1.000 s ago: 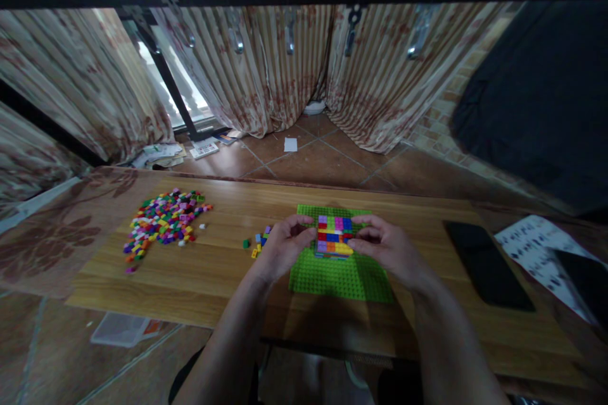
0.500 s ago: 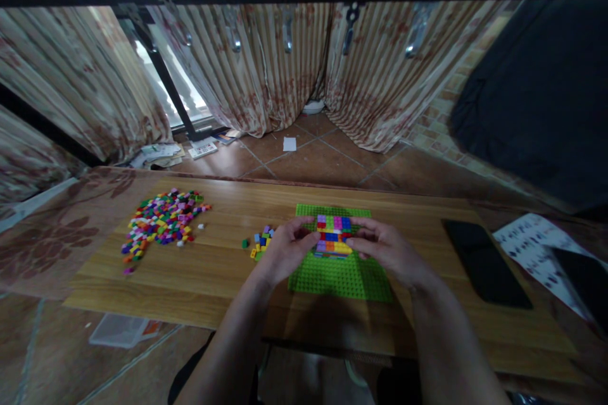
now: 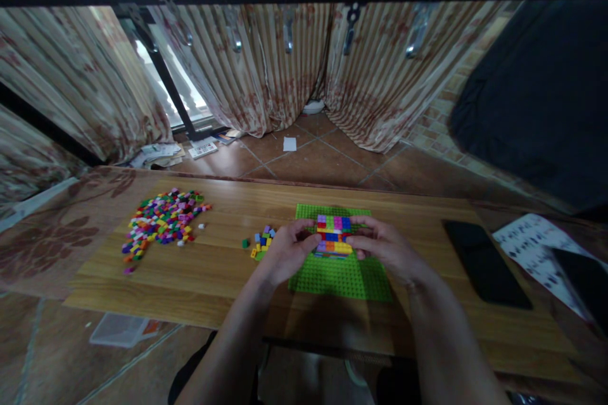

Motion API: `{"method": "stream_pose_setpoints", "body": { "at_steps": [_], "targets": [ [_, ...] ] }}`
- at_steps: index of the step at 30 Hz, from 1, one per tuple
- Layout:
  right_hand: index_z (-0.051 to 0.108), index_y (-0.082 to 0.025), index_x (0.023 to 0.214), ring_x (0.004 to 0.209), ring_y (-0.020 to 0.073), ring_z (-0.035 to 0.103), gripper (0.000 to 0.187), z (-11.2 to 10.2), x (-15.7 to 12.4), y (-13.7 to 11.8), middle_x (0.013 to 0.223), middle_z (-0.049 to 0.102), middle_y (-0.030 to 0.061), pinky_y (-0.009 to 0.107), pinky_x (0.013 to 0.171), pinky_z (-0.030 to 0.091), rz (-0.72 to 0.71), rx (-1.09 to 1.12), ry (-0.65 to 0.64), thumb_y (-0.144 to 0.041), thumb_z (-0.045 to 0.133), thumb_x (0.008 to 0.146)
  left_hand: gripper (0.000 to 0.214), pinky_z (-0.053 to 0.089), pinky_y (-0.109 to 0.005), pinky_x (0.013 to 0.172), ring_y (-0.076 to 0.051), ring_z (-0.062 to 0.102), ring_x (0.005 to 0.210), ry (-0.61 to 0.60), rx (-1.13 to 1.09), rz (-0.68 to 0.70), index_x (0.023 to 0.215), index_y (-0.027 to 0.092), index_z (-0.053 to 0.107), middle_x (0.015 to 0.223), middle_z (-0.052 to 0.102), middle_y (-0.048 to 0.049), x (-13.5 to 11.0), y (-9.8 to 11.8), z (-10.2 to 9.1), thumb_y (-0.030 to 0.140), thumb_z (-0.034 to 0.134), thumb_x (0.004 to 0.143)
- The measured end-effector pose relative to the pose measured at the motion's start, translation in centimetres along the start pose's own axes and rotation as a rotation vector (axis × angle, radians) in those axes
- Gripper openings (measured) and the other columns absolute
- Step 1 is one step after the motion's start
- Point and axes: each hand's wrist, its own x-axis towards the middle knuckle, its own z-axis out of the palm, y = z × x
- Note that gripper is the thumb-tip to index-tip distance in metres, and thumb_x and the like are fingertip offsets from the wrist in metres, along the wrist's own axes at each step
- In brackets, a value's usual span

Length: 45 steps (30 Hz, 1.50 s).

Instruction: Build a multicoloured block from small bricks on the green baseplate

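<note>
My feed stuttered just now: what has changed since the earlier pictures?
The left hand has shifted slightly right, so its thumb now overlaps the left edge of the stack in view. The right hand shows little clear change. Nothing has visibly been picked up or let go. The stack, green plate and big brick pile stayed in place.

Counted: two hands (image 3: 287,250) (image 3: 387,247), one green baseplate (image 3: 342,283), one multicoloured brick structure (image 3: 333,236), two groups of loose bricks (image 3: 166,220) (image 3: 263,240), one wooden tabletop (image 3: 199,275), one clear plastic container (image 3: 115,330).
</note>
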Motion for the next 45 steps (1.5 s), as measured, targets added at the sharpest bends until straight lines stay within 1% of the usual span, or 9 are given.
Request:
{"method": "stream_pose_setpoints", "body": {
  "at_steps": [13,17,19,21,25,30,37,42,45],
  "targets": [
    [0.058,-0.019,0.109,0.048,0.0093,0.048,0.052,0.1,-0.3,-0.2,0.060,0.058,-0.0061,0.024,0.048,0.036,0.012,0.034,0.009,-0.033,0.077,0.063,0.034,0.046,-0.027,0.064,-0.016,0.059,0.069,-0.011,0.043,0.005,0.105,0.013,0.066,0.079,0.069,-0.0043,-0.2,0.3,0.0,0.032,0.064,0.077],
    [0.060,-0.018,0.111,0.050,0.0095,0.050,0.052,-0.3,-0.7,-0.4,0.063,0.059,-0.0037,0.024,0.049,0.039,0.003,0.039,-0.011,-0.046,0.075,0.069,0.030,0.045,-0.026,0.063,-0.015,0.058,0.068,-0.016,0.052,0.011,0.102,0.014,0.067,0.078,0.068,-0.0034,-0.2,0.4,0.0,0.032,0.063,0.079],
    [0.061,-0.018,0.107,0.051,0.0092,0.050,0.051,-0.3,-0.7,-0.6,0.065,0.060,-0.0024,0.024,0.049,0.039,0.002,0.038,0.001,-0.054,0.070,0.072,0.029,0.046,-0.026,0.063,-0.015,0.059,0.069,-0.010,0.063,0.013,0.101,0.014,0.068,0.079,0.069,-0.0033,-0.2,0.4,0.0,0.033,0.062,0.079],
    [0.062,-0.018,0.103,0.048,0.0085,0.047,0.051,0.0,-0.5,-0.6,0.062,0.057,-0.0034,0.023,0.046,0.037,-0.003,0.004,0.015,-0.059,0.067,0.073,0.029,0.046,-0.026,0.064,-0.016,0.061,0.072,-0.006,0.076,0.020,0.102,0.014,0.068,0.082,0.070,-0.0042,-0.1,0.2,0.0,0.033,0.061,0.081],
    [0.063,-0.016,0.106,0.044,0.0081,0.042,0.053,0.7,0.0,-0.3,0.055,0.054,-0.0053,0.022,0.042,0.032,-0.003,-0.105,0.044,-0.055,0.070,0.072,0.032,0.047,-0.026,0.065,-0.016,0.062,0.073,-0.003,0.101,0.033,0.104,0.014,0.067,0.085,0.071,-0.0051,-0.2,0.1,0.0,0.035,0.059,0.082],
    [0.063,-0.014,0.108,0.043,0.0079,0.041,0.051,1.0,0.1,-0.3,0.052,0.054,-0.0060,0.022,0.041,0.029,0.008,-0.122,0.079,-0.049,0.071,0.072,0.039,0.045,-0.024,0.059,-0.016,0.061,0.068,-0.050,0.182,0.049,0.109,0.014,0.066,0.080,0.071,-0.0046,-0.4,0.2,-0.2,0.041,0.062,0.081],
    [0.065,-0.014,0.106,0.043,0.0080,0.042,0.048,1.2,0.0,-0.5,0.052,0.056,-0.0051,0.021,0.041,0.029,-0.012,-0.152,0.105,-0.047,0.070,0.072,0.038,0.044,-0.025,0.060,-0.017,0.061,0.068,0.008,0.299,0.101,0.108,0.014,0.067,0.080,0.071,-0.0055,-0.5,0.2,-0.2,0.040,0.063,0.081],
    [0.066,-0.015,0.106,0.043,0.0081,0.043,0.047,1.1,0.1,-0.1,0.053,0.056,-0.0052,0.021,0.041,0.030,-0.018,-0.162,0.104,-0.048,0.070,0.073,0.042,0.043,-0.025,0.059,-0.016,0.059,0.066,-0.004,0.385,0.117,0.113,0.014,0.065,0.078,0.069,-0.0048,-0.9,0.1,0.0,0.043,0.059,0.084],
    [0.066,-0.015,0.106,0.044,0.0083,0.044,0.048,0.9,0.2,0.2,0.055,0.058,-0.0043,0.022,0.041,0.032,-0.013,-0.174,0.095,-0.049,0.070,0.073,0.043,0.043,-0.024,0.058,-0.015,0.057,0.063,-0.021,0.387,0.139,0.115,0.013,0.064,0.075,0.068,-0.0033,-1.0,0.5,-0.7,0.044,0.057,0.085]
  ]
}}
